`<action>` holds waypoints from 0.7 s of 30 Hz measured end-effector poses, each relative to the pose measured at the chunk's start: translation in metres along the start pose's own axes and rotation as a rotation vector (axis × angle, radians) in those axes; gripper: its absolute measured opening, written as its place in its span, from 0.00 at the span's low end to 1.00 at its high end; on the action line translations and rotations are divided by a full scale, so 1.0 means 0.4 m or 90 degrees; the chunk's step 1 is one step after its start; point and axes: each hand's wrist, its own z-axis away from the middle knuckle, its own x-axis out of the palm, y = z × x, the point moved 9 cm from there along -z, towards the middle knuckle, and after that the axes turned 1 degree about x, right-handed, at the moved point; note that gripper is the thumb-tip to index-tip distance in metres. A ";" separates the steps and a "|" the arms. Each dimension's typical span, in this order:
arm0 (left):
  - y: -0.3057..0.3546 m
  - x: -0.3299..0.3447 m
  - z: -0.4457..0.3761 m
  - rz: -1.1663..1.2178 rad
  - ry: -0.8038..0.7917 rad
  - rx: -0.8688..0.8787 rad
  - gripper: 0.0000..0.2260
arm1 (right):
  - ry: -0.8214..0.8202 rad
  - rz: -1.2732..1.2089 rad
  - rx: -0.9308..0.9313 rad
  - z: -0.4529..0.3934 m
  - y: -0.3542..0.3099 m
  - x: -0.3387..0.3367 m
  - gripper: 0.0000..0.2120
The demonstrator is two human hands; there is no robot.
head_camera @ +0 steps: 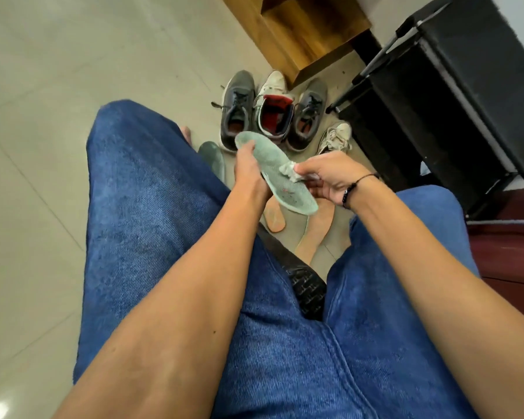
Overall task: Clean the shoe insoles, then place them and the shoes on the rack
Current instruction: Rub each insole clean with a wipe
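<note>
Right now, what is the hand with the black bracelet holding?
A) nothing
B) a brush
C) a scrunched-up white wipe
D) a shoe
C: the right hand pinches a crumpled white wipe against the green insole, which the left hand holds.

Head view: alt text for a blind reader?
A seated person's left hand holds a green insole while the right hand presses a white wipe on it. Four shoes and more insoles lie on the floor beside a black rack.
</note>
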 end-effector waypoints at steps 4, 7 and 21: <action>-0.056 -0.062 -0.058 -0.083 0.093 -0.077 0.19 | 0.017 0.057 0.050 -0.140 0.037 0.033 0.10; -0.097 -0.108 -0.139 -0.129 0.137 -0.116 0.22 | 0.014 0.091 0.091 -0.241 0.085 0.072 0.08; -0.161 -0.247 -0.378 -0.415 0.260 -0.179 0.14 | 0.126 0.183 0.124 -0.573 0.275 0.151 0.10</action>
